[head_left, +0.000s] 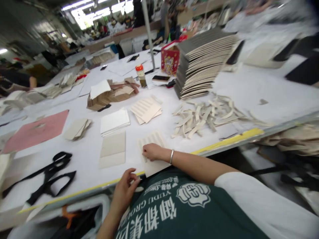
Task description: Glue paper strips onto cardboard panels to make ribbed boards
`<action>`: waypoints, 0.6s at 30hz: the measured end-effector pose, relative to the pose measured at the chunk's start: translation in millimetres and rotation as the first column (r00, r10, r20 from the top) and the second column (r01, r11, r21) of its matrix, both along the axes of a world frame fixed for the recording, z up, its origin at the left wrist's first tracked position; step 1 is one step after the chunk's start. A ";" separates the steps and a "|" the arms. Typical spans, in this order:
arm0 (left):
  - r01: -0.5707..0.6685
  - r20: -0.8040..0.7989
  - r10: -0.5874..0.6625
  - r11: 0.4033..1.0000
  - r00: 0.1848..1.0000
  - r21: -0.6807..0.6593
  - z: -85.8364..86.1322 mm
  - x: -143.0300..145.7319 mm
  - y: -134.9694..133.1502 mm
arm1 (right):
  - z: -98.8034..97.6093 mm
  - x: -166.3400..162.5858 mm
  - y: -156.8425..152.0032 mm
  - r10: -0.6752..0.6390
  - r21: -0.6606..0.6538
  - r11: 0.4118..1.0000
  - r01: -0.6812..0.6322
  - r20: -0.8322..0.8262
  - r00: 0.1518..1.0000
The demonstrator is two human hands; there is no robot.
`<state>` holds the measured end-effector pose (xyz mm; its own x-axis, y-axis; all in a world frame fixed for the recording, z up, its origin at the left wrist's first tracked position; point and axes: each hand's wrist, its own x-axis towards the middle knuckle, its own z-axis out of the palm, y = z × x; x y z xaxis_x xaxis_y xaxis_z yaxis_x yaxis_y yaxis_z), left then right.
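My right hand (152,152), a silver bangle on its wrist, rests on a fanned stack of cream cards (156,139) at the near edge of the white table (261,96). Its fingers are curled and pinch the left edge of the top card. My left hand (125,190) is lower, at the table's yellow-taped front edge (224,141), against my green apron. Its fingers are curled together; what they hold, if anything, is hidden. A flat beige card (113,149) lies just left of the stack.
Black scissors (47,174) lie at the near left beside a pink sheet (37,129). Behind are white cards (114,121), fanned cream cards (147,109), loose strips (206,116), a tall board stack (201,66), a bottle (141,75), a red box (169,59) and a pole (149,33). Other people work further off.
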<state>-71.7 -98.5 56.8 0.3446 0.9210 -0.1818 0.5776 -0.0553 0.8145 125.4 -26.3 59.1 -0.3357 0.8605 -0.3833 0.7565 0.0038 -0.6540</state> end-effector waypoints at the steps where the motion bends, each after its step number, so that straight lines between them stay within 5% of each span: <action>1: -0.086 0.048 0.083 0.995 0.995 0.054 10.1 1.4 7.4 | 4.4 2.7 -4.8 -0.006 -0.013 1.000 0.004 -0.151 0.989; 4: -0.193 0.164 0.168 0.968 0.972 0.157 36.8 26.3 34.8 | 16.9 14.1 -19.6 0.005 -0.117 0.988 -0.103 -0.636 0.772; 7: -0.133 0.218 0.082 0.965 0.972 0.227 53.8 78.2 58.4 | 32.5 37.3 -30.9 -0.026 -0.145 0.982 -0.123 -0.745 0.667; 10: 0.018 0.212 -0.090 0.947 0.973 0.320 62.9 141.4 80.6 | 49.8 80.2 -32.3 -0.161 -0.115 0.987 0.114 -0.635 0.755; 13: 0.313 0.114 -0.374 0.880 0.921 0.357 70.6 194.0 103.3 | 61.4 139.0 -27.8 -0.335 0.014 0.930 0.367 -0.376 0.864; 16: 0.415 -0.015 -0.442 0.830 0.897 0.373 70.6 207.9 120.7 | 64.2 191.3 -30.9 -0.551 0.359 0.781 0.511 0.014 0.834; 18: 0.324 -0.043 -0.335 0.861 0.941 0.391 58.3 187.7 125.0 | 60.3 209.2 -40.0 -0.670 0.573 0.653 0.495 0.133 0.731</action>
<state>116.0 26.5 115.1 0.6398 0.7475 0.1786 0.4491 -0.5521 0.7025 334.7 -66.3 119.4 0.3607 0.9223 0.1386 0.8624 -0.2732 -0.4263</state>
